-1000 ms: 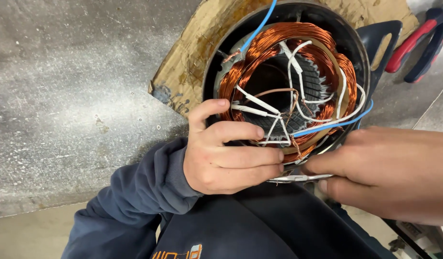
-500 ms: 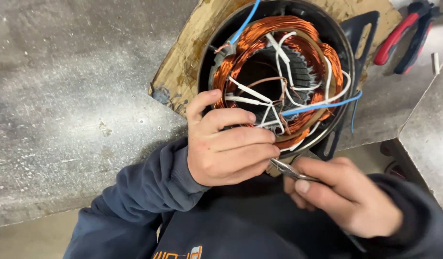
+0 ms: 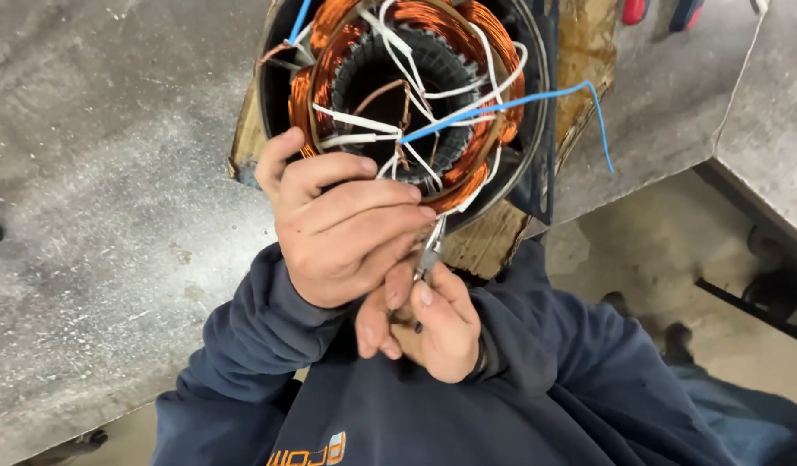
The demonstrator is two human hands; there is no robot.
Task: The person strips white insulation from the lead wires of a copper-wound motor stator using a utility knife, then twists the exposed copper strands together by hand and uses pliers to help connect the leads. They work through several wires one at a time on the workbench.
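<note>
Grey worktop (image 3: 113,259) carries the stator (image 3: 407,95) at its edge, left hand (image 3: 342,229) clamped on the near copper winding, right hand (image 3: 424,319), now pulled in below, gripping small pliers (image 3: 430,250) at the rim.

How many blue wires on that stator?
2. One blue wire crosses the copper winding and hangs off the right rim; another blue wire leaves at the top left. More may be hidden under the left hand.
</note>
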